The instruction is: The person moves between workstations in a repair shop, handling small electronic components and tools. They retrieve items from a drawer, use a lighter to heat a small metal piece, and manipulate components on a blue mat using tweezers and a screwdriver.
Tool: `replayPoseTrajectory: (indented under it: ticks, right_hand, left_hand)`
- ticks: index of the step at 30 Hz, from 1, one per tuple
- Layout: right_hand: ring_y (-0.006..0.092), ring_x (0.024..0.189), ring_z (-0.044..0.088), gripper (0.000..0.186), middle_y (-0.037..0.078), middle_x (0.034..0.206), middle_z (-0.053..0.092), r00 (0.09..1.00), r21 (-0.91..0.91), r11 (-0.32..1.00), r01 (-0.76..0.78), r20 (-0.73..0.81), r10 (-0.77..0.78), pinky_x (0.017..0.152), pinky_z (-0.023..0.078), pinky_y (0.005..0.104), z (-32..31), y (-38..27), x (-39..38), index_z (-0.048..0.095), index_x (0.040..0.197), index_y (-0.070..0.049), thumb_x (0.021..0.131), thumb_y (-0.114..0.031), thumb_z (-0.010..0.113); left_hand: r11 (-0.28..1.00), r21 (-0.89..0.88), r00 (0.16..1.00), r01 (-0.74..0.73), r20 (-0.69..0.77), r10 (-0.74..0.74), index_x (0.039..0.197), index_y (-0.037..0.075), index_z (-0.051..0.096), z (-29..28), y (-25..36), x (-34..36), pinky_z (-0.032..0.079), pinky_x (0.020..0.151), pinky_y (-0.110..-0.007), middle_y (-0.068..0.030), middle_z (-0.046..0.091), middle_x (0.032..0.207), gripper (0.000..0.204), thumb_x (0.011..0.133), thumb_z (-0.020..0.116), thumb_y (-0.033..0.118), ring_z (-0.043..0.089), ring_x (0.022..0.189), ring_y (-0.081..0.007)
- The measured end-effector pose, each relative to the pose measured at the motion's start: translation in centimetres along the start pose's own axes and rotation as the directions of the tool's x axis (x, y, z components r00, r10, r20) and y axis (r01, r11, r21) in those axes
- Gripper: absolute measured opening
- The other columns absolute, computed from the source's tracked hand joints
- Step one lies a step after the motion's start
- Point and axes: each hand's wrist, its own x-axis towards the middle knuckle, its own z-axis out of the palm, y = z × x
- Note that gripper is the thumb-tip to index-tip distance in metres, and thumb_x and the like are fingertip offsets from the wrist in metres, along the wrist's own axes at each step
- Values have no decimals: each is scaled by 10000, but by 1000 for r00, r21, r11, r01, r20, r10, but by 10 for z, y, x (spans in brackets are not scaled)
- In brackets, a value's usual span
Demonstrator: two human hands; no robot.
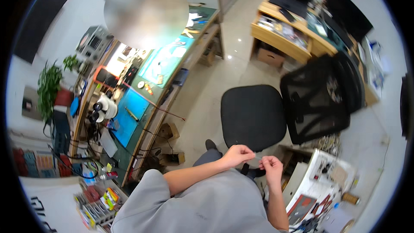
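Grey shirt fills my near view; left hand and right hand, fingers pinched nearly closed, hold a thin strip near the seat's closest edge. Handling is underway; what's left, I can't tell.

The left forearm, bare below a gray sleeve, slants up and rightward from the lower middle of the frame; the left hand, just below and right of centre, points right with thumb and fingertips pinched; the right forearm rises steeply from the lower edge; the right hand, fingers curled, pinches near the left fingertips.
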Motion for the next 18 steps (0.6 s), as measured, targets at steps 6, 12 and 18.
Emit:
replayPoseTrajectory:
  ticks: [6,12,18]
  right_hand:
    - [91,674,629,175,56,830,722,975,-210,977,-28,209,73,639,514,238,153,-30,68,699,960,-17,1010,-182,665]
    - [153,842,704,255,68,921,737,654,-447,729,519,756,-2,743,557,303,287,-51,108,721,1083,-20,924,-219,742]
    - [170,757,663,194,70,852,699,491,-513,660,549,837,243,719,539,314,365,-57,141,746,956,-26,893,-208,760]
  left_hand:
    - [982,-136,895,-134,-441,61,1057,-17,728,-166,10,-77,557,765,-278,-66,750,946,235,954,729,193,687,857,-116]
    - [987,133,793,-89,-590,151,966,9,785,-232,13,-120,570,737,-311,-116,776,863,242,879,788,236,712,771,-142]
    - [994,-6,713,-107,-697,73,992,-13,774,-277,30,-133,537,698,-248,-49,760,860,194,905,773,160,671,770,-77]
